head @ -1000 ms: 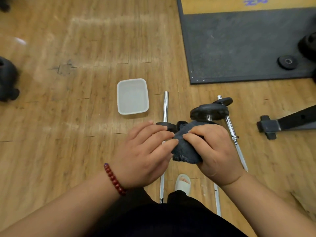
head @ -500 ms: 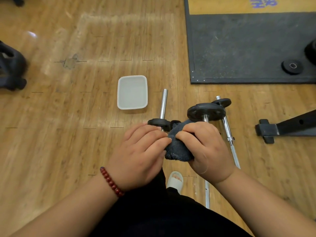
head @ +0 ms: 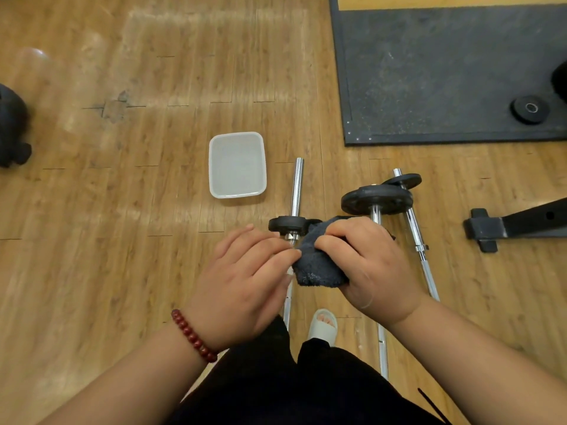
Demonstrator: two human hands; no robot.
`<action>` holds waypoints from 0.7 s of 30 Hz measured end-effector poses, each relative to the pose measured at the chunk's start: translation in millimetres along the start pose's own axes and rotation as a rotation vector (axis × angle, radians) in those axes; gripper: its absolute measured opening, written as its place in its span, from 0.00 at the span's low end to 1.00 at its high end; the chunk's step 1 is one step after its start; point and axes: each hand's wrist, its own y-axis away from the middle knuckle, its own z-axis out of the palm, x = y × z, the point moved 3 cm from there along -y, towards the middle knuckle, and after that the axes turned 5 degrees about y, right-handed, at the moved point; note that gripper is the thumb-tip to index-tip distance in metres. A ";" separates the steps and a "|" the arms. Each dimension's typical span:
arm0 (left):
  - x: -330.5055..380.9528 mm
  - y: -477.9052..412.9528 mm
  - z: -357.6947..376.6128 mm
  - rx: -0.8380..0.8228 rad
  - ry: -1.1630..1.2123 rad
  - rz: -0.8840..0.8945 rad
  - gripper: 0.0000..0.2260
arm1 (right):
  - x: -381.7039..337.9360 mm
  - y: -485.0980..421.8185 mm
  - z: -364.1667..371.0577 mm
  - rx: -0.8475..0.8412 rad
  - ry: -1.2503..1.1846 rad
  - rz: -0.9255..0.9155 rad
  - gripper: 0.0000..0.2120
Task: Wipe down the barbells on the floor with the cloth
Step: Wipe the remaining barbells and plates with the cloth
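Over the last second very little has moved. My left hand and right hand stay together at the cloth, and only the view has drifted a bit. The right fingers are curled over the dark cloth and hold it bunched. The left fingers lie nearly straight with their tips against its edge, and I cannot tell whether the thumb pinches from underneath.

The cloth hangs between my hands above the wooden floor, not yet pressed on any metal. Below it lie three barbells side by side. The left bar has a small plate just beyond my fingers, the middle bar carries a large plate, and the right bar is beside that. They sit between the white tub and the black stand foot, just short of the near edge of the mat.

I judge that I am still folding the cloth into a pad, so no wiping has started. The left bar lies closest under the cloth and looks the natural first one.
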 end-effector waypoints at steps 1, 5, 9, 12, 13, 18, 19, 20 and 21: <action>-7.3 -2.4 -2.3 -0.006 0.002 0.015 0.11 | 0.7 -4.8 1.8 0.008 0.016 0.017 0.15; -28.0 -21.2 -5.7 -0.053 0.012 0.092 0.12 | 12.9 -15.8 0.3 0.049 0.071 0.146 0.11; -31.6 -49.5 3.5 -0.095 0.008 0.141 0.12 | 34.0 -12.1 -5.5 0.032 0.082 0.202 0.11; -26.0 -75.6 17.7 -0.114 -0.004 0.140 0.12 | 61.4 -4.4 -10.5 -0.001 0.070 0.196 0.12; -22.3 -85.6 23.5 -0.116 -0.017 0.130 0.12 | 74.4 -2.2 -13.6 -0.004 0.059 0.191 0.11; 13.1 -142.4 55.9 -0.093 -0.037 0.035 0.13 | 147.9 7.8 -39.5 -0.032 0.016 0.154 0.12; 21.6 -153.8 61.1 -0.090 -0.043 0.016 0.13 | 161.5 8.8 -45.9 -0.034 0.015 0.131 0.13; 29.4 -165.4 65.6 -0.084 -0.055 0.005 0.13 | 174.8 8.2 -51.7 -0.038 0.015 0.100 0.15; 36.8 -176.2 70.2 -0.082 -0.062 0.008 0.13 | 187.0 8.5 -57.7 -0.049 0.020 0.076 0.16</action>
